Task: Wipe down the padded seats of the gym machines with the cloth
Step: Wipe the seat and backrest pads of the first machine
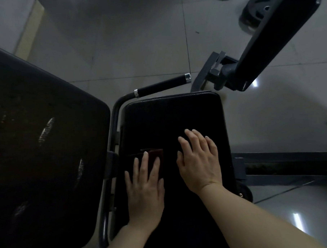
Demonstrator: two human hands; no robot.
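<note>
The left hand (146,194) lies flat, fingers straight, pressing a dark reddish cloth (154,157) onto the black seat (170,113). Just right of it, the right hand (198,163) rests open on the same pad, apparently holding nothing. A worn pad (42,137) sits left; a handle (162,85) beyond.

Two bare forearms are seen, with no sleeves, gloves, rings or watch. Short, unpainted nails are shown on the left hand (146,190) and right hand (199,163).
</note>
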